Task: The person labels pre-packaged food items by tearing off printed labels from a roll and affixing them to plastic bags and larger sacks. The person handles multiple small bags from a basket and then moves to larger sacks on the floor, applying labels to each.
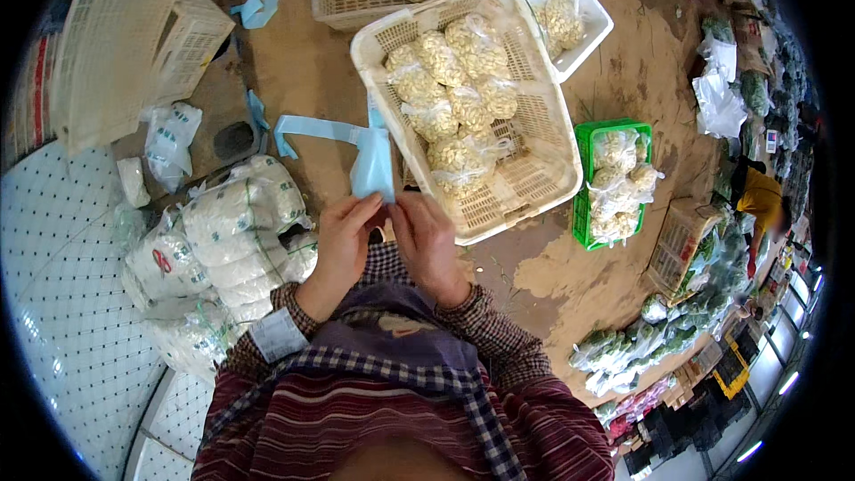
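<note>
Blue film was pinched at its lower end, long axis pointing up the frame.

It was near frame centre, just above the left hand and right hand; each grip was clamped on that end, fingertips together, and neither hand was clearly nearer. Blue strip reached away to the left from beside its upper part; whether the two were joined could not be told. Just to the right lay the pale crate of filled bags.

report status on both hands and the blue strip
Left hand and right hand pinching blue strip at its near end. Cream crate close beyond right hand. Nothing seen blocking either hand.
</note>
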`<state>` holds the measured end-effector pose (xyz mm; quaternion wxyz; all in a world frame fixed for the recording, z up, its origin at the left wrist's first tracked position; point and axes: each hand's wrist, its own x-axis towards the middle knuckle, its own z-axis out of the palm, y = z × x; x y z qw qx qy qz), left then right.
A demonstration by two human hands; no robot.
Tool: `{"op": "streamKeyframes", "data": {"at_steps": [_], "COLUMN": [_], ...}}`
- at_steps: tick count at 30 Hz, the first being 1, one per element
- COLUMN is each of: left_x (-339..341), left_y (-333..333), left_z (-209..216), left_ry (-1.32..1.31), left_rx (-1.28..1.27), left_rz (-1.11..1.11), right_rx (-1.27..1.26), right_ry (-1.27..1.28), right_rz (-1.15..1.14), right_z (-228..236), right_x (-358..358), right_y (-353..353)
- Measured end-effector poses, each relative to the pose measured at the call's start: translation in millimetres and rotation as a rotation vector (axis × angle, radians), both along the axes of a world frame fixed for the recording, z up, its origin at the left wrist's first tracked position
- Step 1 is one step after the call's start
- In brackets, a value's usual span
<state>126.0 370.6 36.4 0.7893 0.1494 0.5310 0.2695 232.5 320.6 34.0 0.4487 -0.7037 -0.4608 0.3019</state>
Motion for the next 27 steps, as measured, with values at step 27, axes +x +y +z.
{"op": "streamKeyframes", "data": {"at_steps": [27], "left_x": [-27], "left_y": [-31], "left_z": [-175], "left_ry": [0.765], "left_rx": [-0.578], "left_rz": [-0.374], "right_rx": [-0.830], "right_ry": [-0.624], "right_rz": [0.054], "right_z": [-522], "right_x": [63], "right_y": [-108]}}
